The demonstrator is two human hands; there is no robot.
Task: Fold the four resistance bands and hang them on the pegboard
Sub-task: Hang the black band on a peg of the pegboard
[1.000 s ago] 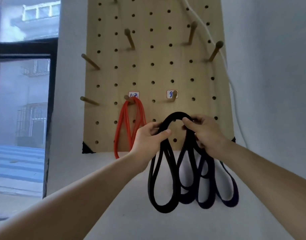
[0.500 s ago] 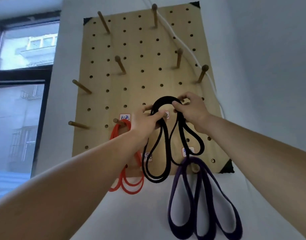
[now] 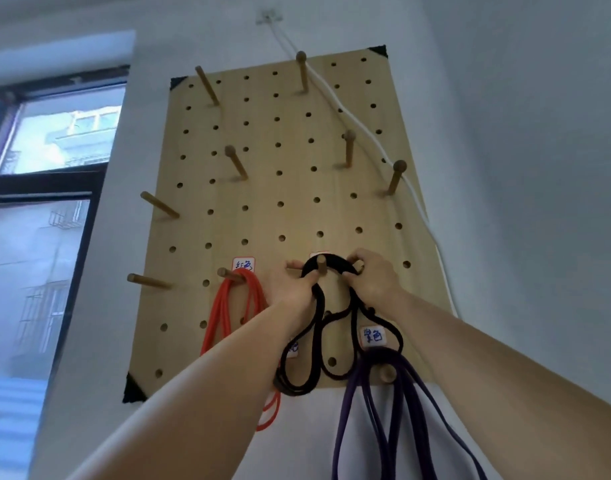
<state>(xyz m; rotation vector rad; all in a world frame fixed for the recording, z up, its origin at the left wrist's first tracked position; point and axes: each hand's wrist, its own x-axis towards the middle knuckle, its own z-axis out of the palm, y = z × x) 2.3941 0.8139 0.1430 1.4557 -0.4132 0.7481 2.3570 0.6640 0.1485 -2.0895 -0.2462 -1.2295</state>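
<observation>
A pale wooden pegboard [image 3: 280,202] hangs flat on a white wall [image 3: 522,168], its face dotted with rows of round holes and its corners capped with black triangles. Wooden pegs jut out at scattered spots. A white cord [image 3: 363,133] runs from a small fixing on the wall above, slants down across the board's upper right part and drops along its right edge. To the left, a dark-framed window [image 3: 44,202] looks out on hazy buildings.

Both arms reach up to the board's lower middle. The left hand [image 3: 290,289] and right hand [image 3: 373,278] each pinch the top of a folded black band [image 3: 318,337], one on either side of a peg [image 3: 320,266]; the band's top arch sits around that peg, and its loops dangle down past the board's bottom edge.

To the left, a red band [image 3: 224,306] hangs from its own peg under a small handwritten label [image 3: 243,265]. Lower right, a purple band [image 3: 370,410] hangs from a peg near the bottom edge, beneath another white label [image 3: 372,336], its loops trailing well down the wall.
</observation>
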